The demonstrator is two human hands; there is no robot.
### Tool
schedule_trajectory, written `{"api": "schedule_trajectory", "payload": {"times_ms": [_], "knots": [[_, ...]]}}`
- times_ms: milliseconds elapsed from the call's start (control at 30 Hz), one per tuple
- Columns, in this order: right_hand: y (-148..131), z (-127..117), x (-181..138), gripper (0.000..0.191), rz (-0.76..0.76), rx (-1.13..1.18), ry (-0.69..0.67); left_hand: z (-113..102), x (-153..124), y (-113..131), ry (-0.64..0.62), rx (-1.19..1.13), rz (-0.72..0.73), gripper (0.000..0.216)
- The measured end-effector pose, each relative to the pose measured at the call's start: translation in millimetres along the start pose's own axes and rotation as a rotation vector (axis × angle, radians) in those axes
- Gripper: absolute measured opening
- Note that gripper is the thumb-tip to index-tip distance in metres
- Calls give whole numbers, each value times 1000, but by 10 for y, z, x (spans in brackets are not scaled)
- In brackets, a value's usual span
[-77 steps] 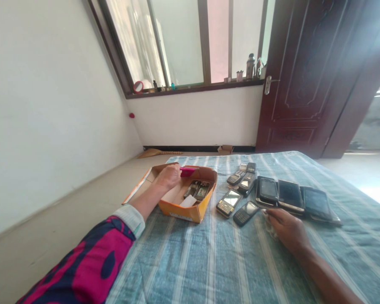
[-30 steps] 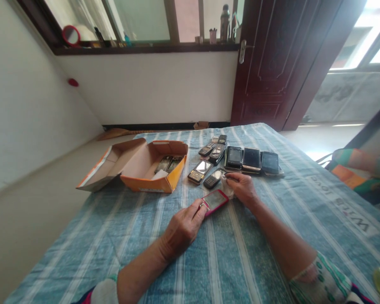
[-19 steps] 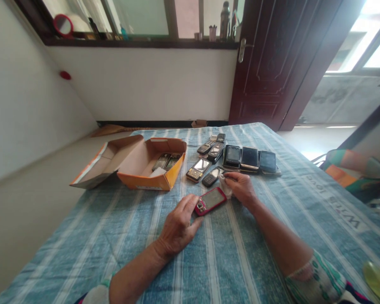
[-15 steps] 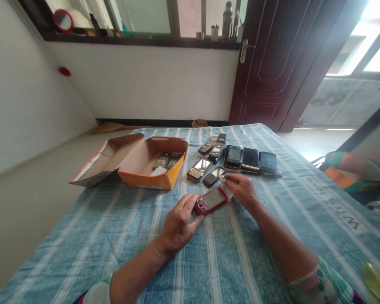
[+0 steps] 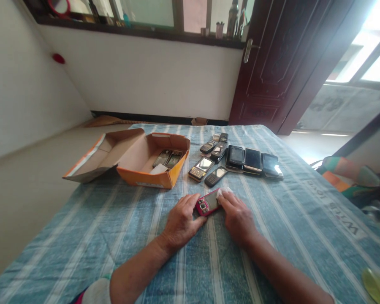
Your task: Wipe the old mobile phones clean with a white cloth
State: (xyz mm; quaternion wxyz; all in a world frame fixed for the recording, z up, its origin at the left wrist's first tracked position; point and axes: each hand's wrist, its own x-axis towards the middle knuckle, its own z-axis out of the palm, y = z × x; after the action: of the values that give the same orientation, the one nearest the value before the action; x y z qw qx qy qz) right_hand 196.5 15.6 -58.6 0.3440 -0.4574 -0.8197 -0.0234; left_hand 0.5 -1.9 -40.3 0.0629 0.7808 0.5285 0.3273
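A pink phone lies face up on the blue striped cloth in front of me. My left hand grips its near end, fingers curled round the edge. My right hand presses a small white cloth onto the phone's screen, fingers closed over it. Both forearms rest on the striped cloth.
An open orange cardboard box with two phones and a white slip inside stands to the left, lid flap out. Several phones lie in a cluster beyond my hands. A dark door and a window sill with clutter are behind.
My left hand took the pink phone from the box and set it down in front of me. My right hand has now brought the white cloth onto its screen.
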Motion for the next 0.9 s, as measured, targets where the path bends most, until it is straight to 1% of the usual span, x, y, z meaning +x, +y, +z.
{"api": "schedule_trajectory", "payload": {"times_ms": [167,367,467,667,900], "knots": [[-167,24,-16,33,-146,-117,35,0,13,15,-8,-17,-18,45],[-322,63,-14,33,-278,-52,64,-4,29,7,6,-21,-14,39],[-337,79,-10,34,-301,-21,69,-2,26,-9,6,-27,-11,40],[-341,43,18,32,-345,-38,104,-13,35,-6,25,-27,1,40],[-358,19,47,30,-390,-10,99,5,33,-32,23,12,21,39]]}}
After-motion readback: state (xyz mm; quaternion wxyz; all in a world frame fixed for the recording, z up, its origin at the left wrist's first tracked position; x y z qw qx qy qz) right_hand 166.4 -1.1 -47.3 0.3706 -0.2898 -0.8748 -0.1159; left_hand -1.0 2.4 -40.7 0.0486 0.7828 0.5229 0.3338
